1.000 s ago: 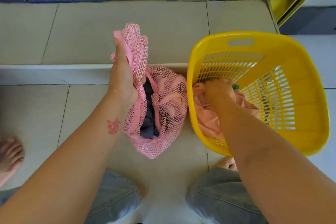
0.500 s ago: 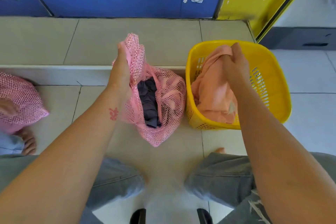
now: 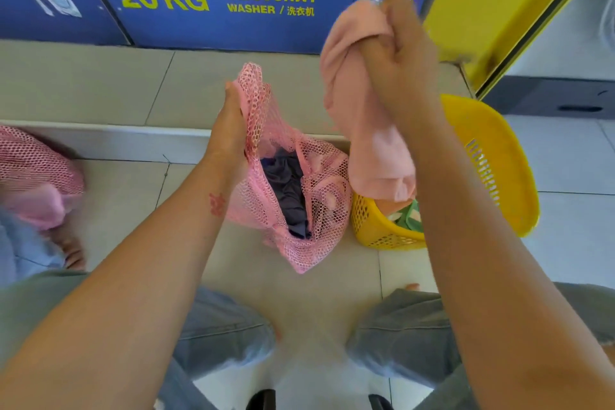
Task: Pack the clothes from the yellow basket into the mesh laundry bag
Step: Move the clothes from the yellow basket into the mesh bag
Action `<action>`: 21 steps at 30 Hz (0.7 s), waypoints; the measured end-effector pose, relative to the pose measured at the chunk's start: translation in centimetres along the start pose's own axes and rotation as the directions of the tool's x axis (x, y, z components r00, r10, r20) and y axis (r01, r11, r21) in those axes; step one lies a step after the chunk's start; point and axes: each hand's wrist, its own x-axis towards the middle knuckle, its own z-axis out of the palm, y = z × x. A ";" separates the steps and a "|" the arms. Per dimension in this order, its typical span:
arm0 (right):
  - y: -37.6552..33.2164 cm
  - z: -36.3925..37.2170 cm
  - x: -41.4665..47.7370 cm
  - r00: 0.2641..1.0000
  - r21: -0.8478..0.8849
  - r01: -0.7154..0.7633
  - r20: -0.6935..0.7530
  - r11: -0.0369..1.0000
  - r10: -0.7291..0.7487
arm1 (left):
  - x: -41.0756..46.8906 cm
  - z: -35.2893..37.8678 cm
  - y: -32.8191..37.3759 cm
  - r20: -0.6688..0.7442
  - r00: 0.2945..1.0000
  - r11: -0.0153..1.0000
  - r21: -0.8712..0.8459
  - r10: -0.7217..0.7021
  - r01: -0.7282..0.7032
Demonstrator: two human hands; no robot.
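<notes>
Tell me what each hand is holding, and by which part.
The left hand grips the mesh bag by its bunched top edge. The right hand holds the peach garment by its upper end.

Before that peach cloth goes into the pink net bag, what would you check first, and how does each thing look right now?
1. Grip on the garment: right hand is closed on the peach garment. Ok.
2. Garment clear of the yellow basket: its lower end hangs at or just inside the rim. Cannot tell.
3. Bag mouth open: left hand holds up one edge of the mesh laundry bag, and a dark garment shows through the opening. Ok.
4. Garment over the opening: it hangs to the right of the mouth, above the basket. Not ok.
5. Room left in the bag: depth hidden. Cannot tell.
6. Basket emptied: green cloth remains inside. Not ok.
</notes>
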 end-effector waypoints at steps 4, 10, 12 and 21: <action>1.3 6.9 -3.2 0.973 -0.151 0.019 0.231 0.988 0.016 | 0.0 -0.2 0.4 0.043 0.999 0.999 -0.033 0.005 -0.003; 5.3 13.1 -7.1 0.877 -0.455 0.165 0.474 0.875 0.081 | 0.6 0.0 0.4 0.079 0.997 0.987 -0.159 -0.023 0.035; 6.3 14.5 -7.7 0.818 -0.553 0.233 0.556 0.800 0.146 | 0.5 0.4 0.5 0.121 0.992 0.986 -0.156 -0.044 0.063; 6.6 12.3 -6.3 0.796 -0.640 0.306 0.578 0.705 0.179 | 0.8 0.7 0.5 0.154 0.988 0.986 -0.163 -0.021 0.046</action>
